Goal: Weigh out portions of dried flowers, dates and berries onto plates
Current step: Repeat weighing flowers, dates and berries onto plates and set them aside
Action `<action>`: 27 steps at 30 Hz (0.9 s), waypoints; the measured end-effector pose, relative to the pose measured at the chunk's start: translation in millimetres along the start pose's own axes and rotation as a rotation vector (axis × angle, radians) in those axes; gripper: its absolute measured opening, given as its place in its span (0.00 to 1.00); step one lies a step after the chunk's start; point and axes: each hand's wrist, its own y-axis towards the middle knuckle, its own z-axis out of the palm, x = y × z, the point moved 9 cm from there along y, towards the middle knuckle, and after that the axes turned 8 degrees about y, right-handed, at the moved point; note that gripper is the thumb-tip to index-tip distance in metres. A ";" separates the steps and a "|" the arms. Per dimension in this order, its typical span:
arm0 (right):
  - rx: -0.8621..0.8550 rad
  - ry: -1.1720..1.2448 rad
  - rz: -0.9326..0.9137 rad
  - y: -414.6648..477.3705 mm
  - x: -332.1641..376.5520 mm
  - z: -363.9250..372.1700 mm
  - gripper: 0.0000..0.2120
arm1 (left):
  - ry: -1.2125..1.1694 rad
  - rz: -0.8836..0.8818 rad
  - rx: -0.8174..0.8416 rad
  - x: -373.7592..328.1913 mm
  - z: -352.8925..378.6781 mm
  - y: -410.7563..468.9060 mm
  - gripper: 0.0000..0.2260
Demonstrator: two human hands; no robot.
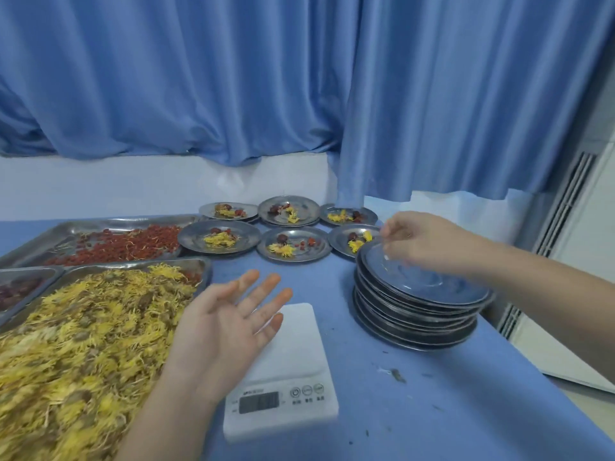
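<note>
Your right hand reaches over the far rim of the stack of empty plates, fingers curled down at the top plate's edge; motion blur hides whether the grip has closed on it, so I cannot tell. Your left hand hovers palm-up with fingers spread apart, holding nothing, above the left side of the white scale, whose platform is bare. The stack stands just right of the scale on the blue tabletop. To your left lies a tray of yellow dried flowers, behind it a tray of red berries, and at the left edge a tray of dark dates. Six filled plates sit in two rows at the far side, each carrying flowers, berries and a date.
</note>
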 end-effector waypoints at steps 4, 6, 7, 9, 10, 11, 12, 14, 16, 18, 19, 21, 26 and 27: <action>0.171 -0.456 -0.054 -27.7 -33.4 14.7 0.17 | -0.117 -0.030 -0.002 26.5 -17.3 -8.4 0.11; 0.221 -0.539 -0.083 -36.1 -44.3 24.8 0.06 | -0.143 -0.014 0.004 30.1 -21.7 -10.7 0.12; 0.206 -0.581 -0.113 -38.5 -45.4 26.2 0.02 | -0.146 -0.002 0.005 30.2 -23.4 -11.6 0.12; 0.153 -0.618 -0.143 -42.2 -45.1 24.9 0.02 | -0.138 0.017 -0.001 29.7 -26.3 -13.2 0.11; 0.126 -0.626 -0.151 -43.5 -43.8 23.4 0.04 | -0.132 0.027 -0.007 29.1 -28.3 -14.2 0.11; 0.097 -0.638 -0.163 -44.1 -42.9 22.2 0.05 | -0.126 0.038 -0.013 28.5 -30.2 -15.5 0.12; 0.072 -0.655 -0.170 -44.6 -41.9 21.2 0.07 | -0.121 0.048 -0.013 28.0 -31.6 -16.6 0.12; 0.030 -0.679 -0.167 -45.6 -39.6 19.4 0.10 | -0.109 0.061 -0.008 27.8 -33.1 -18.6 0.13; -0.001 -0.658 -0.153 -45.4 -39.0 16.0 0.13 | -0.094 0.070 -0.006 27.9 -33.8 -19.3 0.14; -0.016 -0.616 -0.127 -45.1 -40.2 11.7 0.14 | -0.090 0.079 -0.003 27.7 -34.2 -19.3 0.14; -0.030 -0.578 -0.120 -44.9 -40.3 8.7 0.13 | -0.096 0.085 -0.001 27.2 -34.4 -19.3 0.14; -0.074 -0.520 -0.124 -44.5 -38.2 1.0 0.08 | -0.115 0.104 0.001 25.2 -36.7 -19.3 0.14; -0.339 -0.825 -0.385 -63.6 -3.5 -9.1 0.04 | -0.129 0.156 -0.070 17.9 -49.5 -18.8 0.13; -0.391 -0.885 -0.463 -71.7 5.7 -6.7 0.02 | -0.127 0.169 -0.095 16.6 -53.1 -18.8 0.12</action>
